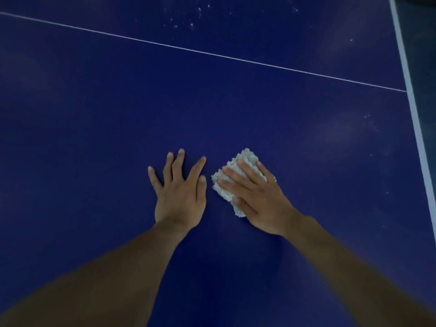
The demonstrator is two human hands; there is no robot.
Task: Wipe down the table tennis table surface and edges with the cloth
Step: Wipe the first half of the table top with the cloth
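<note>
1. The gray cloth (246,156) is pressed flat on the blue table tennis table (94,114) by the right hand (257,197). The fingers are laid straight over it and are not curled round it, so it is pushed, not gripped.
2. The left hand (180,197) is laid flat on the bare table just beside the cloth, with the fingers spread. Nothing is held by it.
3. Because the cloth is only pressed, it could be left behind or bunched up if the hand is slid too fast or the push is too light.
4. Marks could be left on the table by the bare left hand, so clean spots could be smudged.
5. White specks (186,20) are seen far up the table, past the thin white line (212,54). More are seen near the white edge stripe (415,128) on the right. They could be missed if only the near part is wiped.
6. The edge on the right could be skipped, or the cloth could be pushed off it and dropped.
</note>
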